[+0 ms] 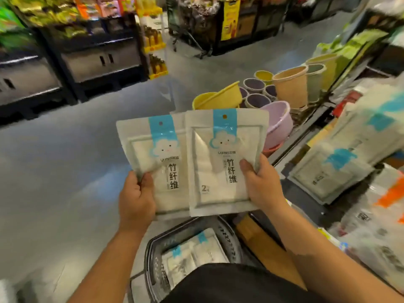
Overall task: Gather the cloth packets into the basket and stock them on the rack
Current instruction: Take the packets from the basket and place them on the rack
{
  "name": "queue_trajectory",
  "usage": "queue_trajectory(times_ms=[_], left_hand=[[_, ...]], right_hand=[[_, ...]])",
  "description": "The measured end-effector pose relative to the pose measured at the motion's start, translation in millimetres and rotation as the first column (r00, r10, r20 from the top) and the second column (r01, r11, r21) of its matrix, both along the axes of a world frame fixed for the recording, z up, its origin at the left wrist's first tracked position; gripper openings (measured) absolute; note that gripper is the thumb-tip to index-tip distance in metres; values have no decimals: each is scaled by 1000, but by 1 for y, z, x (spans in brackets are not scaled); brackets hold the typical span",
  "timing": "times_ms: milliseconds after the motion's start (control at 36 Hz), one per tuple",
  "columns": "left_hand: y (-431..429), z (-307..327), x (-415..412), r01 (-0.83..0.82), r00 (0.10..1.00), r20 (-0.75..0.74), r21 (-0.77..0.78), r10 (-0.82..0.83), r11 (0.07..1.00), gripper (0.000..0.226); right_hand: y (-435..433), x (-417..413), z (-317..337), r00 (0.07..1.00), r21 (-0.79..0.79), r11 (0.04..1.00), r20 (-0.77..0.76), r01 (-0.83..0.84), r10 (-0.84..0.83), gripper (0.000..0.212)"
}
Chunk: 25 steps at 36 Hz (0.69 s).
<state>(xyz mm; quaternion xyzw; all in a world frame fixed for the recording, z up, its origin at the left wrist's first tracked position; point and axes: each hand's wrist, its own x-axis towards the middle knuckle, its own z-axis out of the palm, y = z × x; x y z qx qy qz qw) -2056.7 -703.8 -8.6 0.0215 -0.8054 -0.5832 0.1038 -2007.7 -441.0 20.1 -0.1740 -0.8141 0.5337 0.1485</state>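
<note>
I hold two white cloth packets with a blue strip and a cloud face upright before me. My left hand [136, 197] grips the lower left of the left packet [157, 149]. My right hand [261, 182] grips the lower right of the right packet [223, 162], which overlaps the left one. Below them on the floor stands a dark basket [229, 231] with more of the same packets [192, 254] lying inside. On the rack [310, 136] to the right lie stacked packets [334, 169] of the same kind.
Plastic basins and buckets [290, 86] in yellow, purple, pink and tan stand on the floor past the packets. Dark shelving units [98, 57] line the far side of the grey aisle floor [54, 160]. Other packaged goods [376, 226] fill the rack at right.
</note>
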Motion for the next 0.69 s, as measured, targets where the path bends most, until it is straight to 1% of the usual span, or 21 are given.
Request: queue_trajectory(times_ms=[83,194,306,333,361,389,444,472,528,611,694], left_hand=[[32,13,-18,106,994,-40,7,-106,994,21],[87,27,-35,234,970,-74,4,-234,972,14],[150,36,-47,377,923,-104,39,-372,925,12],[168,38,-48,415,906,-112,51,-408,908,9],[185,41,-49,449,889,-125,48,-441,892,4],[203,43,-50,472,874,-146,34,-463,881,4],[238,46,-52,513,845,-177,1,-504,859,11],[256,46,-53,535,829,-182,-15,-528,845,13],[289,45,-57,583,795,-182,-30,-578,812,9],[338,41,-61,636,752,-184,-48,-633,770,28],[381,31,-66,708,694,-157,-34,-703,706,31]], right_hand=[[26,10,8,994,-17,994,-42,104,-105,30],[68,29,21,970,-97,973,-104,210,-220,20],[117,46,28,934,-96,940,-120,327,-337,10],[131,50,28,921,-91,929,-127,358,-367,9],[144,54,29,909,-85,919,-136,386,-394,11],[157,59,30,898,-77,909,-142,409,-416,16],[183,67,33,877,-97,892,-168,441,-451,20],[197,72,34,865,-106,882,-174,460,-471,15],[223,79,34,844,-114,858,-157,500,-513,9],[262,87,31,815,-122,825,-131,551,-564,7],[292,90,29,808,-134,815,-115,564,-578,7]])
